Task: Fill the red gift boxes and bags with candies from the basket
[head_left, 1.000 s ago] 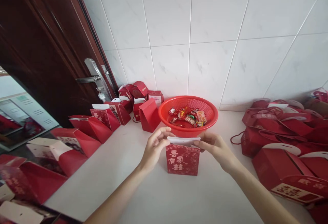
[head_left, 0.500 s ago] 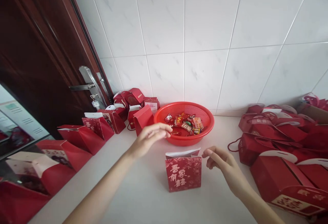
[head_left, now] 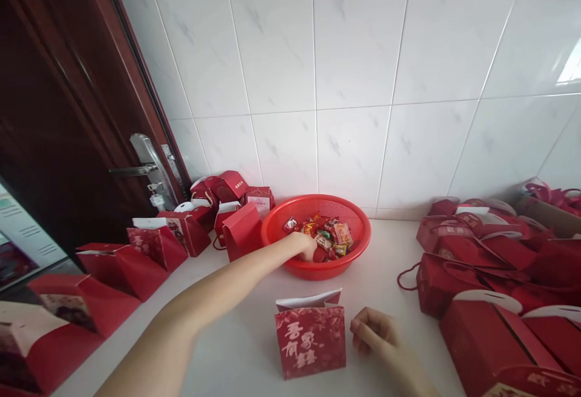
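Note:
My left hand (head_left: pixel 308 247) reaches down into the red plastic basket (head_left: pixel 362 209), among wrapped candies (head_left: pixel 324 238). Its fingers are hidden in there, so whether they grip a candy does not show. In front of the basket stands a small red paper gift box (head_left: pixel 311 341) with pale Chinese characters, its top open. Just right of the box, a little apart from it, my right hand (head_left: pixel 376 336) hovers with loosely bent fingers, slightly blurred. I see nothing held in it.
Red gift boxes (head_left: pixel 122 267) stand in a row along the left, with more boxes (head_left: pixel 231 186) by the wall. Many handled red boxes (head_left: pixel 494 336) crowd the right side. A dark door (head_left: pixel 59 94) is at the left, and a tiled wall (head_left: pixel 354 155) rises behind.
My left hand has moved from above the basket's near rim down into the candies. My right hand stays beside the gift box. The view has tilted up and shifted slightly right.

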The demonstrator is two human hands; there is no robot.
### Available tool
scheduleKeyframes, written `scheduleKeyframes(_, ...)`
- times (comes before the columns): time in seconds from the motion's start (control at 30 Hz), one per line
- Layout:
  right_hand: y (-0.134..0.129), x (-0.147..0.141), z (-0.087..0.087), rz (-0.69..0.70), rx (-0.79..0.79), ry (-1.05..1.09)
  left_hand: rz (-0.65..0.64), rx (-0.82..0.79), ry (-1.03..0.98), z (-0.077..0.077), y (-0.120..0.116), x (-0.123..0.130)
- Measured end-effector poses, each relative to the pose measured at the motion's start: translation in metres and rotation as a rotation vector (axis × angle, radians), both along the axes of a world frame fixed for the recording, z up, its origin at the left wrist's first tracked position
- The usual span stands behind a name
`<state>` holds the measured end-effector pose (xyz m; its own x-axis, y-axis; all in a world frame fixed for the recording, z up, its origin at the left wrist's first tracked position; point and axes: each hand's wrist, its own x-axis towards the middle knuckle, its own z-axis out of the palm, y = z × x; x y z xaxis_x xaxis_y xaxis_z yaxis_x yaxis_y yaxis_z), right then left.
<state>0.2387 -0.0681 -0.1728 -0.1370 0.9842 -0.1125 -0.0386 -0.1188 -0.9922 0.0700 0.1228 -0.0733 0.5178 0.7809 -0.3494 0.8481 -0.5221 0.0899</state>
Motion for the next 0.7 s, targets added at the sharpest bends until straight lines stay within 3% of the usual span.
scheduleKeyframes(0.1,0.003,0.002,-0.012,0.047,0.020,-0.021,0.074,-0.046,0.039,-0.007,0.006,-0.005)
scheduleKeyframes(0.23,0.001,0.003,-0.017,0.068,0.038,-0.054,0.141,-0.085,-0.009,0.006,0.025,-0.020)
scheduleKeyframes(0.43,0.001,-0.003,-0.024,0.044,0.073,-0.059,0.209,-0.145,-0.371,0.028,0.045,-0.045)
scheduleKeyframes(0.7,0.008,-0.004,-0.042,0.018,0.068,-0.055,0.268,-0.133,-0.719,0.021,0.046,-0.053)
